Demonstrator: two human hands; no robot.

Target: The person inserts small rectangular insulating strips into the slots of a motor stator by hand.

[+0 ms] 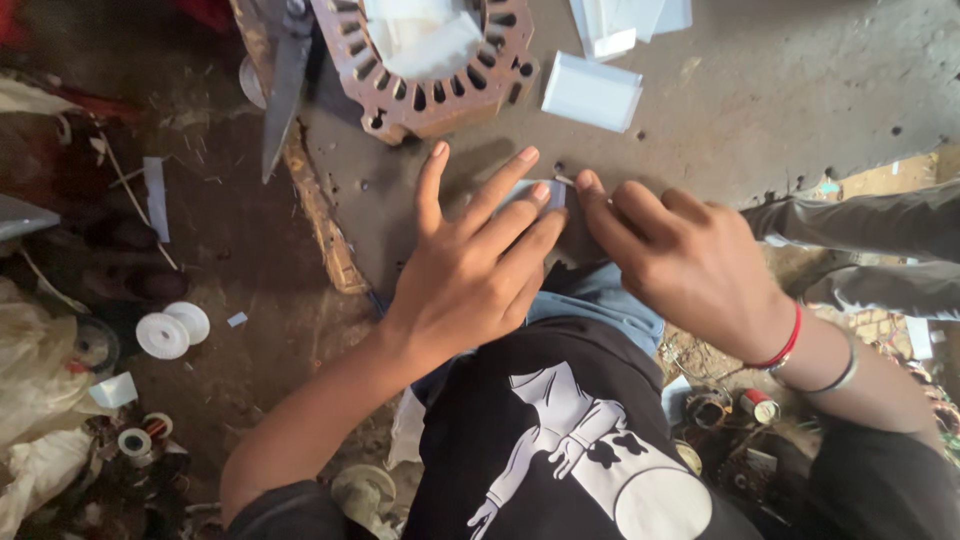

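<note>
Nearest the camera: the person's black printed shirt [580, 450] and blue trousers [600, 300], seen from above.

Left hand [470, 270] lies palm down on the board, fingers spread and flat, not closed on anything. Its middle and ring fingertips press on a small pale paper strip [548, 193], pinning it to the surface.

Right hand [680, 265] sits just beside the left, fingers curled, fingertips meeting the right edge of the same strip; thumb and forefinger appear to pinch it, though the grip itself is partly hidden by the fingers. A red thread and a metal bangle [835, 375] circle the right wrist.

The strip lies on a grey work board [760, 90], between the two hands, touching both.

Left of the person, on the dirt floor: a white empty spool [172, 330], a small tape roll [135, 440] and crumpled plastic bags [35, 380]. Right of the person: coils of wire and small cans, too cluttered to tell apart.

Farther out on the board: a folded piece of white insulating paper [592, 92], well apart from the hands. Beyond the left hand, a rusty brown slotted motor stator [430, 70] with white paper sitting in its bore. More white paper sheets [630, 20] at the top edge.
</note>
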